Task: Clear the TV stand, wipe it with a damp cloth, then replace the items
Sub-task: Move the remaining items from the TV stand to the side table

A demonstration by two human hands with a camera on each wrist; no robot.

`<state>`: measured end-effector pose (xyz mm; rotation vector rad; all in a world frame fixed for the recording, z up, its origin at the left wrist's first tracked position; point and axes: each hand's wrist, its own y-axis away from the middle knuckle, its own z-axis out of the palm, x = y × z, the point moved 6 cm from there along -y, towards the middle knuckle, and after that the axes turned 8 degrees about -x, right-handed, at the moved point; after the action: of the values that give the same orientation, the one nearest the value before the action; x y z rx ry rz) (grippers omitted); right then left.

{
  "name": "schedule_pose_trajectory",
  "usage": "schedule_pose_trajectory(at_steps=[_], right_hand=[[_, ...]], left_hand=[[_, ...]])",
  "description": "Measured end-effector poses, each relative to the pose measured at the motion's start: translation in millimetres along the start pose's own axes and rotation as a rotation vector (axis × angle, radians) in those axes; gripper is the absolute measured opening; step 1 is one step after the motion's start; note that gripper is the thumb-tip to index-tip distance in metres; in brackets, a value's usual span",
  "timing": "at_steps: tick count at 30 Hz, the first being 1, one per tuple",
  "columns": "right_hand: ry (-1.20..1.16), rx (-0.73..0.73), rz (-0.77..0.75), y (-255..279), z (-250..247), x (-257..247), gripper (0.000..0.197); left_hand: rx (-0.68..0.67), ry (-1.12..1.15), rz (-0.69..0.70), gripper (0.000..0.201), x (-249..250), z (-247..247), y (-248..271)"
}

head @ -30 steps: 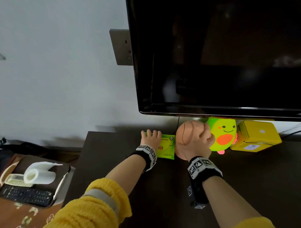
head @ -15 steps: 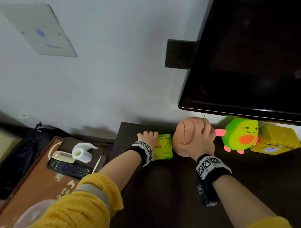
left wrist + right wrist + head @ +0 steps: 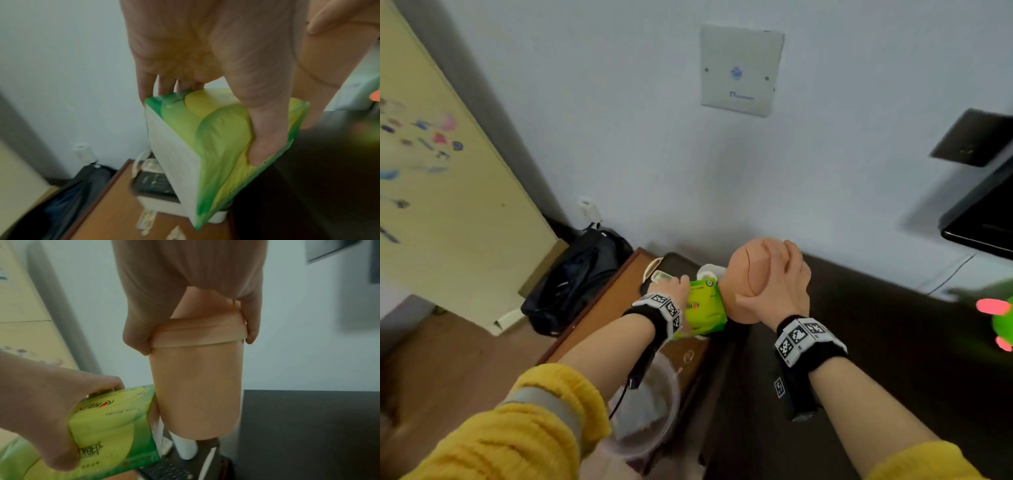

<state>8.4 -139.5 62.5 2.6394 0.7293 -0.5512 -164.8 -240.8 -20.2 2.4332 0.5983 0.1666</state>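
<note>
My left hand (image 3: 681, 291) grips a green tissue pack (image 3: 705, 308) (image 3: 205, 138) (image 3: 115, 423), thumb pressed into one side and fingers round the other, lifted above the low brown side table (image 3: 599, 315). Just to its right, my right hand (image 3: 780, 284) holds a peach lidded cup (image 3: 750, 270) (image 3: 197, 386) from above by its lid, off the surface. Both items hang near the left end of the dark TV stand (image 3: 876, 342). A green avocado toy (image 3: 1003, 322) stays on the stand at the far right, under the TV (image 3: 983, 219).
On the side table lies a dark tray (image 3: 674, 263) with a remote (image 3: 166, 470), a paper roll (image 3: 185, 447) and a small pale case. A clear plastic bowl (image 3: 650, 411) sits near its front. A black bag (image 3: 575, 281) leans by the wall; a yellow door (image 3: 448, 205) stands left.
Both hands have lifted the tissue pack and the cup off the TV stand and carried them left toward the side table. My view has swung left, away from the TV.
</note>
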Motion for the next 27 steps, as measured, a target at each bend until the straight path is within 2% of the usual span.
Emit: schedule_pose_trajectory(at_steps=[4, 10, 15, 19, 23, 27], right_hand=[[0.022, -0.061, -0.090, 11, 46, -72, 0.104], [0.047, -0.137, -0.255, -7, 119, -146, 0.103], [0.048, -0.223, -0.316, -34, 191, -178, 0.103], [0.057, -0.311, -0.350, -57, 253, -191, 0.104], [0.130, -0.378, -0.335, -67, 306, -191, 0.106], [0.165, -0.409, -0.388, -70, 351, -194, 0.105]], left_hand=[[0.046, 0.061, -0.141, 0.091, -93, 32, 27], [-0.005, 0.299, -0.410, 0.084, -191, 93, 36], [-0.078, 0.458, -0.617, 0.106, -254, 150, 37], [-0.085, 0.475, -0.686, 0.126, -284, 195, 26], [-0.149, 0.443, -0.689, 0.111, -286, 240, 14], [-0.217, 0.448, -0.704, 0.113, -287, 283, -2]])
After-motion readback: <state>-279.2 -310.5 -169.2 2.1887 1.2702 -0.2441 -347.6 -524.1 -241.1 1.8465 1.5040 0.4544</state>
